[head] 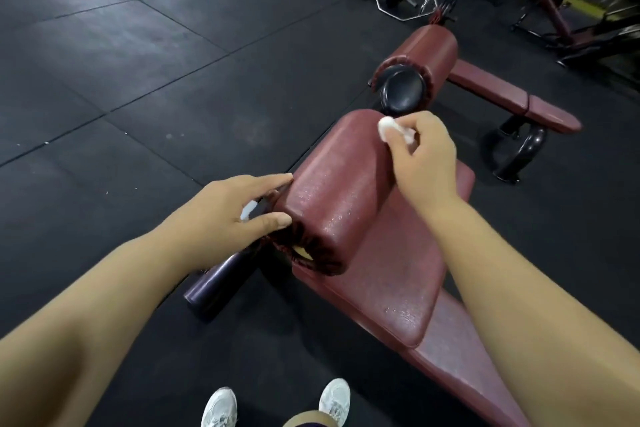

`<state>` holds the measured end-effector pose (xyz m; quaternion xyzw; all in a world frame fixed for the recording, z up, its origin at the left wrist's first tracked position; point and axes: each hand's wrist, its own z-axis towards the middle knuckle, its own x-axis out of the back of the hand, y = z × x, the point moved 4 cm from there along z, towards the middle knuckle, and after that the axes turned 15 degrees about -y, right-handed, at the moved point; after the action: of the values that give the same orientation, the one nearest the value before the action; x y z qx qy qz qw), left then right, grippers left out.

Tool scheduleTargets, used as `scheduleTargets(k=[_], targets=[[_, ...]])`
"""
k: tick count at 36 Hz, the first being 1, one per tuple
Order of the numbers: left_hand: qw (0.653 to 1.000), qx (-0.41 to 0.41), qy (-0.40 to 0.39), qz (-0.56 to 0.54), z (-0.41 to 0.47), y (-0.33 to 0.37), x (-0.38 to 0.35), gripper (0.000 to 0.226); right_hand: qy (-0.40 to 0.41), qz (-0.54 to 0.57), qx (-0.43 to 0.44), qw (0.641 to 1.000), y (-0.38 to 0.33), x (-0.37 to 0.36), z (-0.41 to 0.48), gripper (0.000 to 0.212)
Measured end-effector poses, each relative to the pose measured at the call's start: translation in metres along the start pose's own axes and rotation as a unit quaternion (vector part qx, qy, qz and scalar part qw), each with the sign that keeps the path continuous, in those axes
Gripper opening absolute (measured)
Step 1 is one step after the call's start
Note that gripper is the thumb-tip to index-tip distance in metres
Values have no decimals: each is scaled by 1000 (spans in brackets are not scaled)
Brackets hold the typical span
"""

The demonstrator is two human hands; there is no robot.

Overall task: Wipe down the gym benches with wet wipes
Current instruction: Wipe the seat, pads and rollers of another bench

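Now the right hand (420, 152) has its fingers (398, 139) curled tight, pinching a balled-up white wet wipe (388, 126) against the far top of a maroon roller pad (337, 191). At the pad's near end the left hand (239, 210) steadies it, thumb and forefinger spread across the gathered end, a scrap of something white showing under the palm; what it is cannot be told. The pad's long axis runs from the left hand away and rightward to the right hand, its far end pointing at a second roller (424, 52) beyond. Below the fingers lies the bench seat (391, 274), sheened with damp. Judged from this, the wipe would clean better opened flat and drawn lengthwise along the pad, the left hand bracing against any turning.
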<state>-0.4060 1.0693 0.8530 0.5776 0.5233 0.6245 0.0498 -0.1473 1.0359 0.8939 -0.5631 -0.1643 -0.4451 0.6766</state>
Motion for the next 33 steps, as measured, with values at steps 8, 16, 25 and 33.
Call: scheduleTargets(k=[8, 16, 25, 33], targets=[[997, 22, 19, 64, 3, 15, -6, 97, -41, 61, 68, 995, -26, -31, -74, 16], [996, 19, -3, -84, 3, 7, -8, 57, -47, 28, 241, 969, -44, -20, -62, 8], [982, 23, 65, -175, 2, -8, 3, 13, 34, 85, -16, 996, -17, -9, -13, 19], [986, 56, 37, -151, -2, -23, -1, 19, -30, 67, 82, 994, -33, -42, -33, 12]])
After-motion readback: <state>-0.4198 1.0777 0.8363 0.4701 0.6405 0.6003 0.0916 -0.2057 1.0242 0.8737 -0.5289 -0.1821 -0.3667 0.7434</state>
